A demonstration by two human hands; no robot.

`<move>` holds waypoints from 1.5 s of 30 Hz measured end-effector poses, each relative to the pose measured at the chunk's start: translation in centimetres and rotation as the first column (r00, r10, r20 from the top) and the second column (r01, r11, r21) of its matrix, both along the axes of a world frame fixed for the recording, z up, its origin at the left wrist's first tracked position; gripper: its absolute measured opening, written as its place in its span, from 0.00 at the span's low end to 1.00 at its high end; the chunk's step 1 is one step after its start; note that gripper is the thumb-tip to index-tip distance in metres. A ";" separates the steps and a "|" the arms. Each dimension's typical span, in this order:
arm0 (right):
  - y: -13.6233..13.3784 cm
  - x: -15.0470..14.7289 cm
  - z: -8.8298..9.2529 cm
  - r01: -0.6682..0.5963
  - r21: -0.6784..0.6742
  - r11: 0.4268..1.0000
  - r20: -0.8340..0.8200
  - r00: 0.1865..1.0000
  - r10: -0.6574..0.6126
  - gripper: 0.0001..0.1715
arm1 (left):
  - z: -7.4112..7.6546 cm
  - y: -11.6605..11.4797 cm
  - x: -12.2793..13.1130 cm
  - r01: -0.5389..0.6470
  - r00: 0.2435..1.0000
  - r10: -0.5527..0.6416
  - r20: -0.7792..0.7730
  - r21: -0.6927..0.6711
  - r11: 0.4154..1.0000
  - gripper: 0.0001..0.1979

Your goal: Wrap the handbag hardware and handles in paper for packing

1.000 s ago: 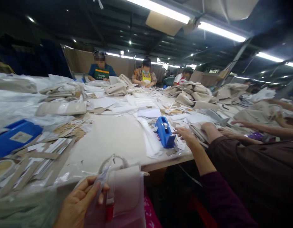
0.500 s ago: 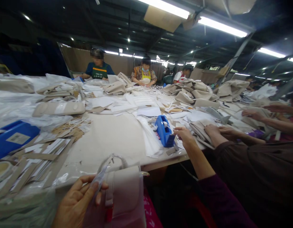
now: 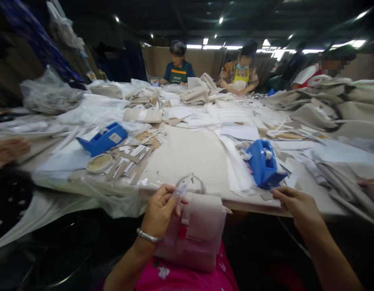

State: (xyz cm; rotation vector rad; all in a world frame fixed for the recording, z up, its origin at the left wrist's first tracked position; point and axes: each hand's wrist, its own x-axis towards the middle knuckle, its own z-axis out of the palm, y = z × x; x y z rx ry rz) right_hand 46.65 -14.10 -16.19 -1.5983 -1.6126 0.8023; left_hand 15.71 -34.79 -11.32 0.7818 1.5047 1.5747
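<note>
My left hand (image 3: pixel 162 208), with a silver bracelet at its wrist, pinches clear plastic film (image 3: pixel 181 190) beside the handle of a beige handbag (image 3: pixel 204 220). The bag rests upright on my lap against pink printed cloth, its flap towards me and a small red patch on its front. Its looped grey handle (image 3: pixel 191 178) stands above the table edge. At the right, my right hand (image 3: pixel 296 202) has its fingertips closed just below the cutter end of a blue tape dispenser (image 3: pixel 262 163). Whatever lies between those fingertips is too small to make out.
A second blue tape dispenser (image 3: pixel 106 137), a round tub (image 3: pixel 99 163) and cut strips (image 3: pixel 129 161) lie left on the table (image 3: pixel 193 151). White sheets and beige bag pieces (image 3: pixel 314 109) cover the back and right. Co-workers sit opposite; other hands show at both sides.
The view has swung left, so things appear further right. My right hand has dropped slightly beside the dispenser's cutter end. My left hand keeps its pinch on the film.
</note>
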 end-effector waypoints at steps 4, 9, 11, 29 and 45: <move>-6.9 -8.3 4.2 -0.508 -0.228 0.831 -0.439 0.815 0.378 0.16 | -0.2 -0.1 0.3 -0.010 0.996 0.010 -0.087 0.011 1.000 0.13; -11.0 -17.1 6.9 -0.791 -0.191 0.581 -0.649 0.546 0.530 0.10 | 0.1 -0.9 0.8 -0.077 0.931 0.072 -0.358 -0.001 0.997 0.21; -11.3 -18.7 7.1 -0.812 -0.173 0.558 -0.669 0.512 0.538 0.09 | 0.0 -1.3 0.7 -0.109 0.866 0.104 -0.490 0.019 0.994 0.26; -10.9 -20.1 5.8 -0.777 -0.139 0.614 -0.186 0.629 0.755 0.06 | -1.8 -1.5 0.2 -0.084 0.511 0.119 -0.851 0.088 0.993 0.09; -12.5 -20.4 4.7 -0.630 -0.016 0.776 -0.429 0.706 0.564 0.23 | 0.2 -1.0 0.2 0.091 0.938 -0.100 0.332 0.042 0.995 0.10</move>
